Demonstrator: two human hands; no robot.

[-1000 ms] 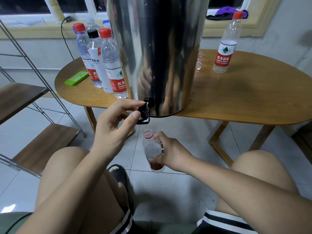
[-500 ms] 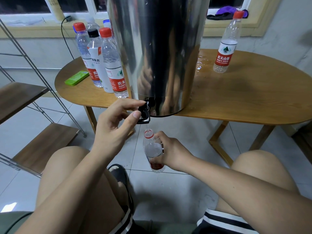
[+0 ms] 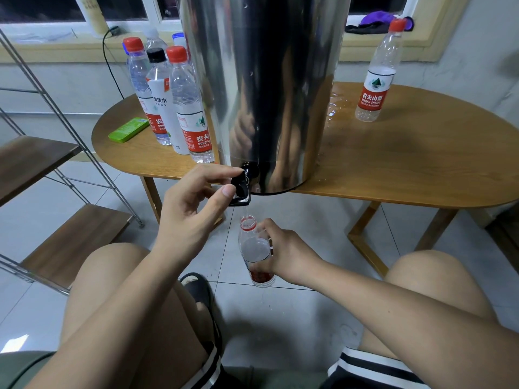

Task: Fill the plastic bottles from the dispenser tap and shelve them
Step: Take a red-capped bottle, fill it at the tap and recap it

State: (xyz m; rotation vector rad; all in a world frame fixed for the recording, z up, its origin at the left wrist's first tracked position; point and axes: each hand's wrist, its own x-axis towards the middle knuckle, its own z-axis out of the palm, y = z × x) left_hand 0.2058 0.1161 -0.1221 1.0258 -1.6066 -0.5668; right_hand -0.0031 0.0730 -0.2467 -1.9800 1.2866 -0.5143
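**Filling an uncapped bottle at the dispenser tap**

The oval wooden bench (image 3: pixel 421 164) stands on a pale tiled floor (image 3: pixel 309 318) below a window sill (image 3: pixel 56 49). A metal-framed shelf (image 3: pixel 70 242) with wooden boards stands to your left. The steel dispenser (image 3: pixel 266 88) sits at the front edge of the bench, with wet patches on the wood just to its right. A cluster of capped bottles (image 3: pixel 185 108) stands to the left of the dispenser, beside a flat green case (image 3: pixel 129 129). A single red-capped bottle (image 3: pixel 376 77) stands apart on the right.

Your left hand (image 3: pixel 193 214) pinches the black tap (image 3: pixel 241 188) between thumb and forefinger. Your right hand (image 3: pixel 283 254) is wrapped around the open bottle (image 3: pixel 254 248), which you hold below the bench edge, directly under the tap spout, slightly tilted. The bottle is clear plastic with a red neck ring and a red label band near its base. A thin stream of water runs from the spout into its mouth. Its fill level is hard to read through the plastic.

The dispenser's top is cut off by the frame. The rear bottles of the cluster are partly hidden by those in front. A dark sandal (image 3: pixel 199 287) shows between your knees, partly covered by your left leg. Dark cloth (image 3: pixel 376 21) lies on the sill, its shape unclear.
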